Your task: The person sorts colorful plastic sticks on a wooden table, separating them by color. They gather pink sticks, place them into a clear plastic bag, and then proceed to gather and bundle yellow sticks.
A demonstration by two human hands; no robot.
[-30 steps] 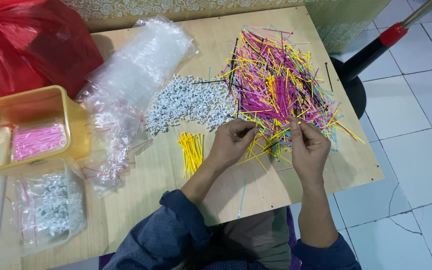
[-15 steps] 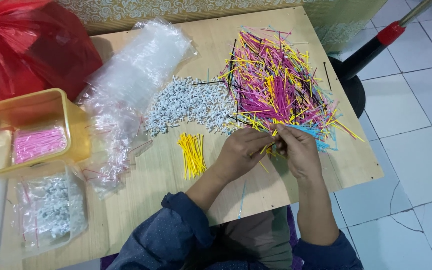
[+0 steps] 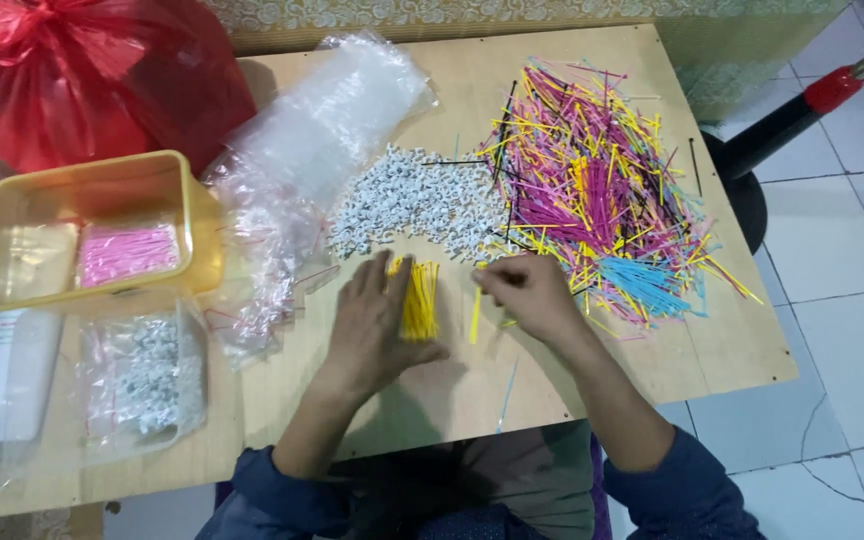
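A small bundle of yellow sticks [image 3: 420, 298] lies on the wooden table [image 3: 732, 350]. My left hand [image 3: 377, 325] rests flat beside and partly on this bundle, fingers spread. My right hand [image 3: 524, 290] is curled, pinching a single yellow stick [image 3: 475, 315] just right of the bundle. A big loose pile of mixed coloured sticks [image 3: 602, 190] in pink, yellow, blue and black lies to the right. A heap of small white pieces [image 3: 417, 205] sits above my hands.
A yellow plastic tub [image 3: 187, 200] with pink sticks stands at the left, above a clear container of white pieces [image 3: 142, 375]. Clear plastic bags [image 3: 322, 130] and a red bag [image 3: 92, 75] lie at the back left. A stool with a red-tipped pole [image 3: 802, 105] stands right.
Both hands have moved left from the edge of the mixed pile to the yellow bundle. My left hand has flattened onto the bundle; my right hand has carried a yellow stick over.
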